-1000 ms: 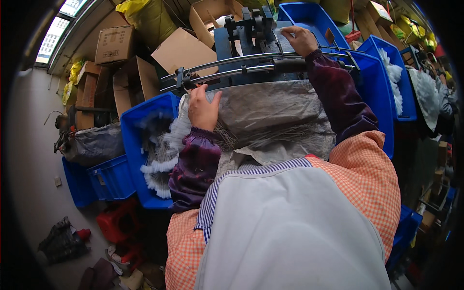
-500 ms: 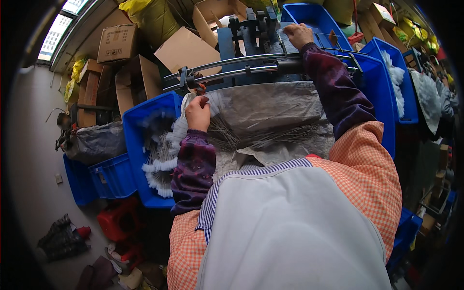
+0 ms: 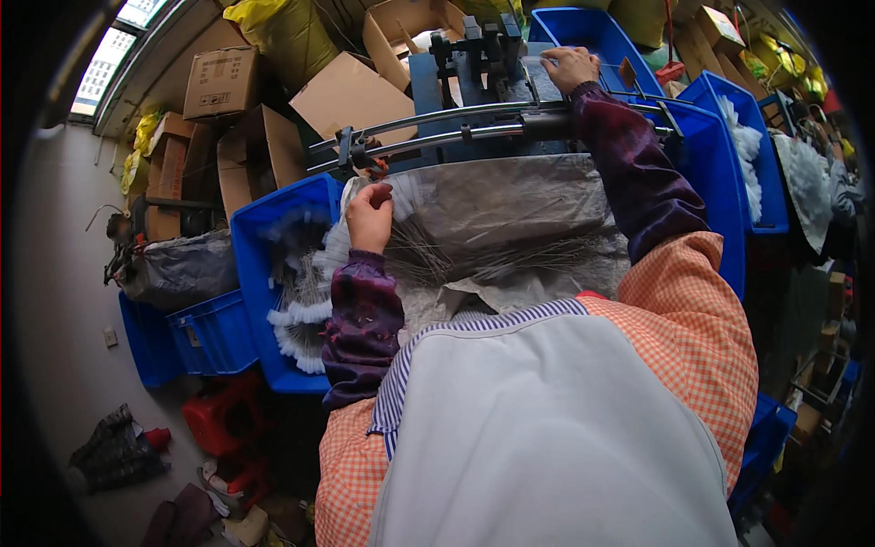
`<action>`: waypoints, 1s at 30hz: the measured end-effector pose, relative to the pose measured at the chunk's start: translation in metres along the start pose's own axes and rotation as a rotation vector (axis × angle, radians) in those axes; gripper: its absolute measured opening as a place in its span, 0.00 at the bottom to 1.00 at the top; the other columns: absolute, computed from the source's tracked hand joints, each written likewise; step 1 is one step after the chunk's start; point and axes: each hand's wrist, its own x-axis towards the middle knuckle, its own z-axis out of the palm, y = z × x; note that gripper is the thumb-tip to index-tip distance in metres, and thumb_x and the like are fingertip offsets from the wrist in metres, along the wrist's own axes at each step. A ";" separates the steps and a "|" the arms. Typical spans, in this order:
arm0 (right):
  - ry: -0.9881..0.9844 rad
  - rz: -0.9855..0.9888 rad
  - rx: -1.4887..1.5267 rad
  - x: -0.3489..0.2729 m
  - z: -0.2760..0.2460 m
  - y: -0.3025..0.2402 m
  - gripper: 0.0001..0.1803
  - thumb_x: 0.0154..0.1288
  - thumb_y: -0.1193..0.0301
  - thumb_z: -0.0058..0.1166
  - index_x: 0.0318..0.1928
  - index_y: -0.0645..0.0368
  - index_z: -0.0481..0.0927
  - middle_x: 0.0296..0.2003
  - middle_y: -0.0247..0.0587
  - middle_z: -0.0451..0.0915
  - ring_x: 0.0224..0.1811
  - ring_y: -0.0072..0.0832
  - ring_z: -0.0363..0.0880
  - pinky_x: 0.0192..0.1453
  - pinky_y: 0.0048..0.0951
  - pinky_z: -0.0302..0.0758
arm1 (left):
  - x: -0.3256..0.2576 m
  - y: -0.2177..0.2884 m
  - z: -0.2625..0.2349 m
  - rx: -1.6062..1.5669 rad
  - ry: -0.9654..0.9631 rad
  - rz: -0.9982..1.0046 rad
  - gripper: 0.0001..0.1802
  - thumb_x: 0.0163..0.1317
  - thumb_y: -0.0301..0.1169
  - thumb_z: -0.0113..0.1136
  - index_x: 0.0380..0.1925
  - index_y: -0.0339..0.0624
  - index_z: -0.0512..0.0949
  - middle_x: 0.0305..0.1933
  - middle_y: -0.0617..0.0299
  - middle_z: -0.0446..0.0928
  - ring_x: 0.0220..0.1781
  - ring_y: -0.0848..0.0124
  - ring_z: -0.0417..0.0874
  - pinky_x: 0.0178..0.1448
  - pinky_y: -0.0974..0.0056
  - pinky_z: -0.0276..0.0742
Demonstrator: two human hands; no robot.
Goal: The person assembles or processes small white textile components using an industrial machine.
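Note:
My left hand (image 3: 369,219) is just below the orange-red part (image 3: 375,170) at the left end of the metal rails (image 3: 410,144). Its thumb and fingers are drawn together; anything between them is too small to make out. My right hand (image 3: 571,68) reaches over the far side of the blue machine (image 3: 447,82), at a clear flat sheet (image 3: 542,84). Those fingers are bent, thumb and forefinger close together, and what they pinch is hidden. Below the rails, thin wire stems (image 3: 428,251) lie on a grey cloth (image 3: 519,196). Beside my left forearm, white-bristled brushes (image 3: 305,314) fill a blue bin (image 3: 251,237).
Cardboard boxes (image 3: 351,100) and a yellow sack (image 3: 283,41) stand behind the machine on the left. More blue bins (image 3: 775,173) line the right side, one with white bristles. A red stool (image 3: 223,415) stands at lower left. At the far right, another person's arm (image 3: 843,182) shows.
My right hand has shifted slightly right and its fingers have spread a little. My left hand has moved slightly left and down, away from the orange-red part.

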 end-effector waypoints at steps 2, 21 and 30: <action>0.054 0.001 -0.056 -0.008 -0.003 0.003 0.19 0.53 0.51 0.46 0.43 0.41 0.78 0.47 0.32 0.72 0.54 0.34 0.60 0.54 0.40 0.52 | 0.001 -0.005 -0.001 -0.013 0.031 -0.046 0.10 0.47 0.20 0.55 0.32 0.37 0.76 0.29 0.60 0.78 0.31 0.74 0.79 0.38 0.71 0.73; -0.005 -0.062 0.127 -0.017 0.018 -0.062 0.17 0.59 0.57 0.38 0.44 0.43 0.76 0.46 0.38 0.69 0.55 0.36 0.56 0.56 0.45 0.46 | 0.005 0.044 -0.023 -0.117 0.166 0.094 0.08 0.48 0.17 0.55 0.32 0.35 0.75 0.28 0.65 0.76 0.29 0.79 0.75 0.35 0.75 0.72; -0.043 -0.083 0.078 -0.019 0.010 -0.052 0.17 0.60 0.57 0.37 0.46 0.43 0.74 0.47 0.36 0.69 0.57 0.33 0.56 0.56 0.47 0.45 | 0.013 0.037 -0.029 -0.218 0.166 0.073 0.07 0.49 0.18 0.56 0.30 0.36 0.76 0.27 0.65 0.76 0.28 0.80 0.75 0.34 0.76 0.70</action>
